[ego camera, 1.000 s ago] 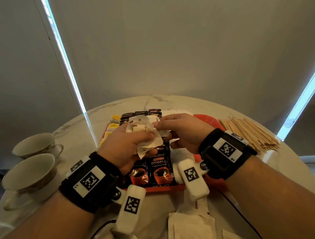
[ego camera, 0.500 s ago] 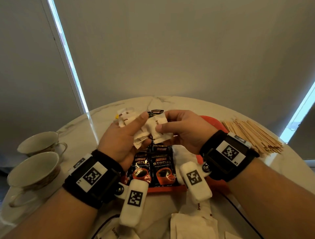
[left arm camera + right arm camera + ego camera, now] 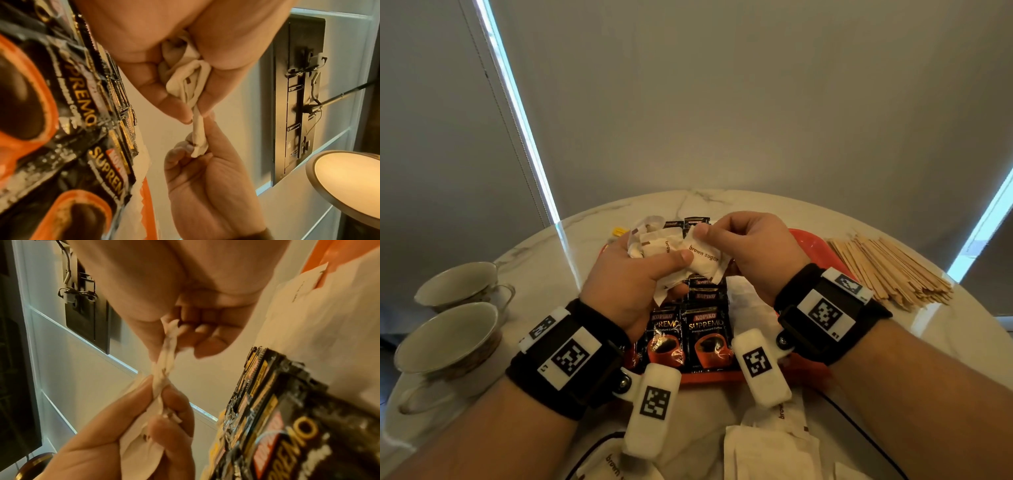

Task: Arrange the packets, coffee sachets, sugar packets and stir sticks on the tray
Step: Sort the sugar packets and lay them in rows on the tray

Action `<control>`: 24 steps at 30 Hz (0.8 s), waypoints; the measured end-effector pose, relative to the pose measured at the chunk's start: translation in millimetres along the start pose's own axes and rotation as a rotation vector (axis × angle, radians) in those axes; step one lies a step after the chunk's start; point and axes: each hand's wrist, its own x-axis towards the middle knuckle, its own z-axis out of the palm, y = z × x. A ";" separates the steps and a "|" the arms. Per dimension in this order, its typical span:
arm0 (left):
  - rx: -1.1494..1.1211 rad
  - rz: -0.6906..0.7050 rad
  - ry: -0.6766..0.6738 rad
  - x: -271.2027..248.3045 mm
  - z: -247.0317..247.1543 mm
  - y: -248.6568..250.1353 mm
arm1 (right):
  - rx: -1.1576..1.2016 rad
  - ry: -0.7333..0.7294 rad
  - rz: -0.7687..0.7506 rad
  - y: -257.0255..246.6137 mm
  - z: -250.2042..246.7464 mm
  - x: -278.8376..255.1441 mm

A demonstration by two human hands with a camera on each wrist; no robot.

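Above the orange tray [image 3: 810, 245], my left hand [image 3: 654, 265] grips a bunch of white brown sugar packets [image 3: 650, 243]. My right hand [image 3: 710, 236] pinches one brown sugar packet [image 3: 703, 262] at the bunch's right side; my left thumb lies on it too. The left wrist view shows the bunch [image 3: 185, 81] in my left palm and the single packet [image 3: 198, 134] stretched to my right fingers [image 3: 180, 147]. Black Kopiko coffee sachets [image 3: 703, 337] lie in rows on the tray under my hands. A pile of wooden stir sticks [image 3: 887, 270] lies on the table right of the tray.
Two empty cups [image 3: 453, 286] [image 3: 445, 344] stand at the table's left edge. More white sugar packets [image 3: 767, 452] lie on the round marble table [image 3: 722, 202] in front of the tray, near me. Yellow packets [image 3: 618, 232] peek out at the tray's far left.
Both hands have risen from the tray with the bunch of sugar packets. My right hand now pinches one packet at the bunch's right side.
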 end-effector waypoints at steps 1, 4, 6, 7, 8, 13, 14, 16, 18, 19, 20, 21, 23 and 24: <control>-0.028 -0.007 0.012 0.6 -0.2 0.6 | 0.020 0.034 -0.016 -0.1 1.3 0.1; -0.107 -0.010 0.033 1.5 0.2 1.7 | 0.072 0.112 -0.041 -2.4 1.4 2.3; -0.133 0.005 0.063 3.1 -0.7 1.9 | 0.107 0.104 -0.003 -4.7 -0.5 2.0; -0.144 0.017 0.079 3.9 -1.4 2.0 | 0.116 0.054 0.046 -5.3 -1.1 1.3; -0.156 0.032 0.093 4.6 -2.1 2.1 | 0.123 -0.017 0.105 -5.7 -1.0 0.3; -0.151 0.081 0.120 5.7 -2.6 2.4 | 0.208 -0.126 0.193 -5.2 5.5 -3.4; -0.151 0.083 0.119 5.7 -2.6 2.3 | 0.223 -0.108 0.191 -5.5 5.6 -3.2; -0.152 0.083 0.124 5.7 -3.1 1.9 | 0.259 -0.069 0.183 -5.8 5.3 -2.0; -0.163 0.079 0.130 6.0 -3.2 1.6 | 0.291 -0.009 0.169 -5.2 5.2 -0.3; -0.172 0.075 0.128 5.8 -2.9 1.7 | 0.303 0.023 0.161 -4.8 5.9 0.0; -0.179 0.071 0.127 6.0 -2.5 1.5 | 0.311 0.051 0.148 -4.3 6.6 0.7; -0.184 0.067 0.126 5.8 -1.9 1.7 | 0.312 0.076 0.137 -3.8 7.2 0.9; -0.205 0.063 0.136 5.5 -1.0 2.3 | 0.307 0.097 0.130 -3.2 7.3 1.2; -0.215 0.067 0.143 5.8 -1.0 2.5 | 0.303 0.084 0.135 -3.2 7.4 1.0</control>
